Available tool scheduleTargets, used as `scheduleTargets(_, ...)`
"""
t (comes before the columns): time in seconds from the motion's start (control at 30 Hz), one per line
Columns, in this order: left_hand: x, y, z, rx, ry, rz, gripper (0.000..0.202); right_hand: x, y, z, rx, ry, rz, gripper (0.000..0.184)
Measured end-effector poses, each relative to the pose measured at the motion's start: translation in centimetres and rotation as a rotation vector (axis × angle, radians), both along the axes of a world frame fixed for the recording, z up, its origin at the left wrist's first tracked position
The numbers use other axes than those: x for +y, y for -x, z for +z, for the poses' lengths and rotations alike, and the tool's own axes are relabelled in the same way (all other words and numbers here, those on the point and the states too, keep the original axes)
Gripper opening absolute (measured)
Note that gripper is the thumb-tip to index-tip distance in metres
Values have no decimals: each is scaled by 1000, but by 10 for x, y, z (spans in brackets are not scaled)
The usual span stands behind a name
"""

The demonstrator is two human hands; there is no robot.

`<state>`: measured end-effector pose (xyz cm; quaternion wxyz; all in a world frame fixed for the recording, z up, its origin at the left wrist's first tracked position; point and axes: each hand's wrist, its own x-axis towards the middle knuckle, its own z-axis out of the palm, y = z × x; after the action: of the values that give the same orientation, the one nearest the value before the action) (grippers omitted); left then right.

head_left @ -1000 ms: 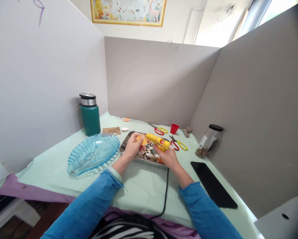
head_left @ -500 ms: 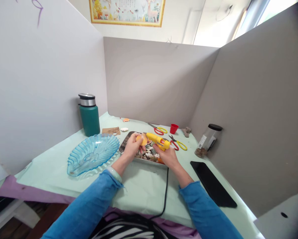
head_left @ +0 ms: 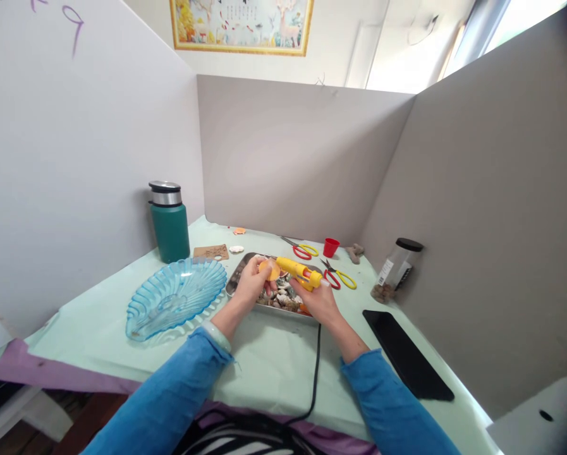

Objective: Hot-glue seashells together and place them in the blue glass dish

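Between the fingers of my left hand is an orange shell, held up over a metal tray. My right hand grips a yellow hot glue gun, its nozzle pointing left at the shell. The nozzle tip is close to the shell; whether they touch I cannot tell. Below both hands, the tray holds many small shells and stones, partly hidden by my fingers. A black cord runs from under my right hand toward the table's front edge.
A blue scalloped dish and a green bottle stand at left. Behind the tray lie two pairs of scissors, a red cup, a brown card and a white shell. At right are a jar and a black slab.
The glue gun has dipped slightly, and its nozzle sits a little nearer the orange shell. Both hands keep their grip; the whole view has shifted slightly with my head.
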<state>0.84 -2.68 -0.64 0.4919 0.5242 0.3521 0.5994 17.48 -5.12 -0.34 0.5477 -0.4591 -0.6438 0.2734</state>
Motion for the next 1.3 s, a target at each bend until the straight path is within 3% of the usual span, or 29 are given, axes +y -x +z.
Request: scheduleTargets(1.3,-1,1,0,-35,-11,-4,37,2,-1,-4,7,-30,-8,38)
